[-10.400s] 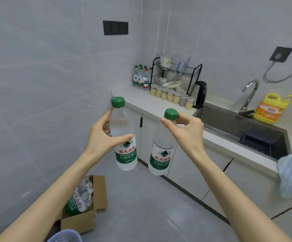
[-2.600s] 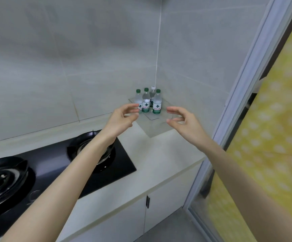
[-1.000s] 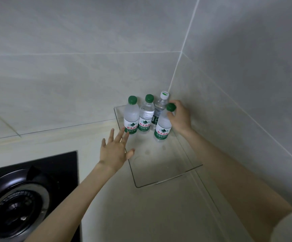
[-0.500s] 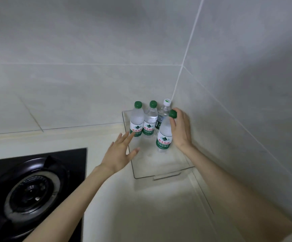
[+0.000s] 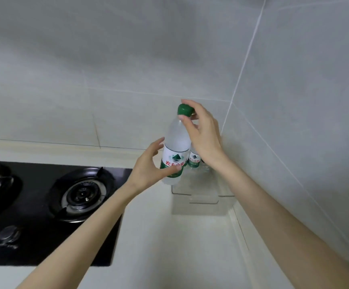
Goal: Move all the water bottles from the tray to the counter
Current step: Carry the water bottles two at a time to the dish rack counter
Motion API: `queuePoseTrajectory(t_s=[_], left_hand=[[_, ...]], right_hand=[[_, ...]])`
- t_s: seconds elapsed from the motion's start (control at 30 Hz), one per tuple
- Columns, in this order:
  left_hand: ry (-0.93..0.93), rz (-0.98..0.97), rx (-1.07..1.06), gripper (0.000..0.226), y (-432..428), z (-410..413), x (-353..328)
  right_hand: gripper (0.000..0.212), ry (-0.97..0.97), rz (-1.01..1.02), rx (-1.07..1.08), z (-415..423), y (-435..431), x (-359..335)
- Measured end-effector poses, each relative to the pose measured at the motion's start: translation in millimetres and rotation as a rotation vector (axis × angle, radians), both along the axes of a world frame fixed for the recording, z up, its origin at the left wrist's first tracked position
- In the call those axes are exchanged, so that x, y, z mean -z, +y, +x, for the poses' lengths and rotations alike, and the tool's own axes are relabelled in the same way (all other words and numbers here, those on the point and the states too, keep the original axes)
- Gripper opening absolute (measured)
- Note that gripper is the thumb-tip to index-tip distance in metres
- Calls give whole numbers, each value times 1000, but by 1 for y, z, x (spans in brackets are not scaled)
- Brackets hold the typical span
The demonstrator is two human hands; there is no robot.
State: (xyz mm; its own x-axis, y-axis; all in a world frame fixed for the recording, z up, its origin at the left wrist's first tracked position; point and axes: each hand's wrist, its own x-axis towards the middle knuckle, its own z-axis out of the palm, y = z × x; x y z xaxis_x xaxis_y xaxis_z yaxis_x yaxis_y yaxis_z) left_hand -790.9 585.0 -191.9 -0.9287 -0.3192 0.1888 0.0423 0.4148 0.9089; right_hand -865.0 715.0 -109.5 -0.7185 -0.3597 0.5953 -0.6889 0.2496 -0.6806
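- Nearest on the pale worktop [image 5: 169, 236], a black gas hob [image 5: 79, 192] lies at left
- Just beyond, the left hand [image 5: 152, 167] wraps the label of a water bottle [image 5: 176, 140], held upright off the worktop
- Right hand [image 5: 203, 134] pinches its green cap [image 5: 185, 110]
- Behind, a clear tray [image 5: 202, 195] in the wall corner holds another bottle [image 5: 194, 160], partly hidden

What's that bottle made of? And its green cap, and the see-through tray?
The bottle looks like thin plastic, see-through but slightly cloudy above the label. Its cap looks like glossy green plastic with a soft shine. The tray seems to be clear plastic, maybe glass: the counter shows through it.
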Motion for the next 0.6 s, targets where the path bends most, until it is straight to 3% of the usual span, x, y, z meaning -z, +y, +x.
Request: queuePoseTrajectory(t_s=[0.33,0.47,0.6], left_hand=[[18,119,-149,50,-44,99,-14],[-17,109,-198,49,-73,121,-16],[-23,114,-225,39,-101,130,-19]], right_hand=[[32,-178,-94,-307,85,-52,-17],[25,-262,-127,-376,95,-76,-10],[20,-475,-225,-270,89,-89,12]])
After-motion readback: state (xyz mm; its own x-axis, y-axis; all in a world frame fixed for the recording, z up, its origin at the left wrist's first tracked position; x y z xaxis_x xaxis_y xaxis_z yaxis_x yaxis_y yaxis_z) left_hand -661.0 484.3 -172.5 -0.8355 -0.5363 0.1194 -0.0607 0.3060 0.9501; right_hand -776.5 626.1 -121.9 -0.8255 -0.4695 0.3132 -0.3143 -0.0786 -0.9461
